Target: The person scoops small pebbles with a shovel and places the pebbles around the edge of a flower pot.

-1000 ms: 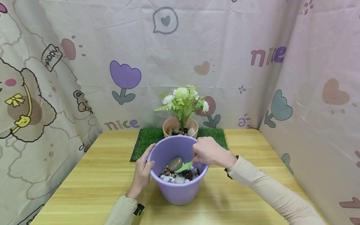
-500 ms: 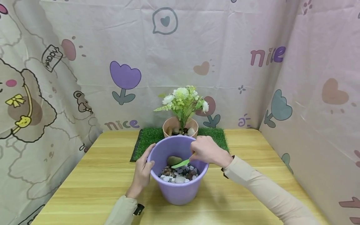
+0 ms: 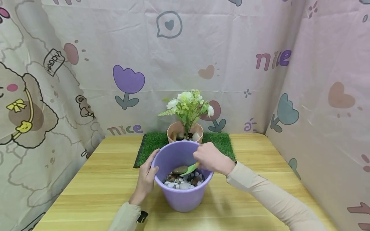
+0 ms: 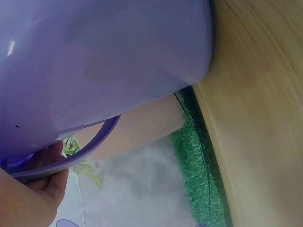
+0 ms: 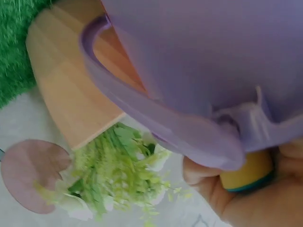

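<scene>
A purple bucket stands upright on the table, small pebbles covering its bottom. My left hand holds its left rim, thumb inside; in the left wrist view the fingers lie by the bucket's bail. Inside the bucket, my right hand grips a small toy trowel with a green blade and yellow handle. The trowel's handle end shows in the right wrist view, within the curled hand. The blade's tip overlaps a large brown-grey stone lying on the pebbles.
Right behind the bucket, a peach flowerpot with stones and white artificial flowers stands on a green turf mat. Wood-grain table extends to both sides. Printed cloth hangs around the back and sides.
My right hand has shifted slightly left with the trowel. The blade rose, then dipped back to the stone, which tipped up against the far side and now lies lower. My left hand stays put.
</scene>
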`<state>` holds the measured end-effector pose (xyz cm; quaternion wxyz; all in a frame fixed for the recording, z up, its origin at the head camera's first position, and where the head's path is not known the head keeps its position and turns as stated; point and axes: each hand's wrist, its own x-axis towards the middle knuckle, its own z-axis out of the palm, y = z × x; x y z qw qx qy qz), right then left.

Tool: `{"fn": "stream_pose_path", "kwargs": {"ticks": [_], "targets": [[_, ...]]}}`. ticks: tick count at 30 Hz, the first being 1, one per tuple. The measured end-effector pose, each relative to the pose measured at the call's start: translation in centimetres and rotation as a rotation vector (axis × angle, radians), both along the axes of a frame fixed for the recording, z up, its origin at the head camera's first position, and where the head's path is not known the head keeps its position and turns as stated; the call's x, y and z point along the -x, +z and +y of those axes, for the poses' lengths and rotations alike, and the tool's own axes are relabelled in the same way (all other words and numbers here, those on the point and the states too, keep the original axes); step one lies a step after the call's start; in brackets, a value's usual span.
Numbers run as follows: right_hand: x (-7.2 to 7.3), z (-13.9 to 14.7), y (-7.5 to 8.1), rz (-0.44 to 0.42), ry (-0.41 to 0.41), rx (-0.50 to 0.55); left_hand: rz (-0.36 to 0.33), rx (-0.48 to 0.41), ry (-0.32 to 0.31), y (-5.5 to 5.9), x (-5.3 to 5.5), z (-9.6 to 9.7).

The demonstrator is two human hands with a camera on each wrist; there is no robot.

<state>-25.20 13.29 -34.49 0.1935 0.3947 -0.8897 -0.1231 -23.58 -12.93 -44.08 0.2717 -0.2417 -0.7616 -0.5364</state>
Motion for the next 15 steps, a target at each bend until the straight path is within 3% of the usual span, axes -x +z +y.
{"fn": "stream_pose_path", "kwargs": {"ticks": [15], "targets": [[-0.19, 0.29, -0.91, -0.078, -0.08, 0.26, 0.019, -0.009, -0.016, -0.02, -0.08, 0.03]]}}
